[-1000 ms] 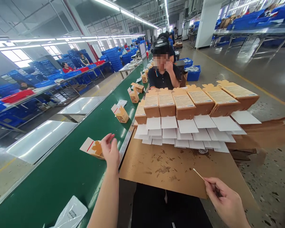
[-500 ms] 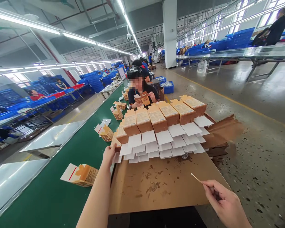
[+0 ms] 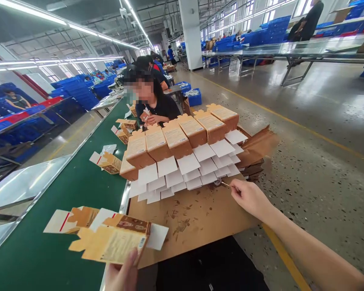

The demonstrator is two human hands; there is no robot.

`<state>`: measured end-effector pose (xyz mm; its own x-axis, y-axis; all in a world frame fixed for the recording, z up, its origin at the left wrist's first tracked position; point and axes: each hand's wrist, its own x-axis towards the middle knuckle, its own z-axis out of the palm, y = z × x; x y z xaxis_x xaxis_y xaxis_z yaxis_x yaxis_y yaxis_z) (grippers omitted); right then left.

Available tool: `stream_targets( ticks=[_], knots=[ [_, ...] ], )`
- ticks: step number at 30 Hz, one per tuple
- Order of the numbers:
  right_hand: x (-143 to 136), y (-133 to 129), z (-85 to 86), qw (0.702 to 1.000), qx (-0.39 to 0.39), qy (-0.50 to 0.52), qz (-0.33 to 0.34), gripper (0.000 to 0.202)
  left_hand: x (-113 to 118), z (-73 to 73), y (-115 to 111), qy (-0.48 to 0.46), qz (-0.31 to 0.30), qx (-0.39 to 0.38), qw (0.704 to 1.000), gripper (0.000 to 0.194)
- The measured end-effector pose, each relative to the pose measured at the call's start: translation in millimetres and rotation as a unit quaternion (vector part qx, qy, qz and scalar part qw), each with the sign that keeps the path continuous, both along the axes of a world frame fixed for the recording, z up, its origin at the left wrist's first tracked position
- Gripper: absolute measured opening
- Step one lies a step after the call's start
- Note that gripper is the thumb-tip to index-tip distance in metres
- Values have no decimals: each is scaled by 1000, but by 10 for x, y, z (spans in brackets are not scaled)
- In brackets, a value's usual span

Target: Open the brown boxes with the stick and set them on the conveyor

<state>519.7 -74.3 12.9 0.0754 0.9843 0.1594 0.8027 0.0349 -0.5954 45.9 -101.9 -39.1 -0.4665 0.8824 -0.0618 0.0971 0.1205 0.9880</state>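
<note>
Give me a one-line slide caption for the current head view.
Left hand holds a carton; right hand holds a thin stick at a small round container beside stacked boxes.

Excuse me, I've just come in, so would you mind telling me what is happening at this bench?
The person's left hand holds a carton with its flaps open over the edge of the green belt. The right hand pinches a thin swab, its tip at a small clear dish; whether they touch is unclear. Stacked cartons, white flaps outward, stand on the brown board. Beyond them, a co-worker handles a partly hidden item.
</note>
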Motion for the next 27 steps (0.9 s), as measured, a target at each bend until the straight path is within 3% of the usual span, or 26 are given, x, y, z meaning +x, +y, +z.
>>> stream_targets(
  ticks=[3, 9, 12, 15, 18, 21, 24, 27],
  knots=[
    [-60, 207, 14, 997, -50, -54, 16, 29, 326, -119, 8, -97, -15, -31, 995, 115],
    [-154, 545, 23, 992, -79, -96, 19, 34, 644, -208, 103, -61, -76, -43, 994, 99],
    [-85, 471, 46, 991, -81, -105, 14, 32, 685, -221, 117, -56, -86, -36, 994, 96],
    [-102, 158, -18, 997, -44, -66, 12, 26, 726, -219, 104, -54, -80, -36, 995, 94],
    [-440, -256, -204, 996, 23, 59, 58, 23, 781, -194, 80, -72, -73, -33, 994, 96],
    [-1046, -571, -393, 976, 53, 120, 172, 28, 813, -153, 51, -65, -74, -31, 995, 96],
    [-1561, -669, -489, 972, 52, 90, 210, 31, 805, -135, 17, -28, -84, -26, 996, 94],
    [-1738, -618, -555, 973, 41, 71, 217, 32, 783, -187, 1, 3, -78, -20, 997, 94]
  ],
)
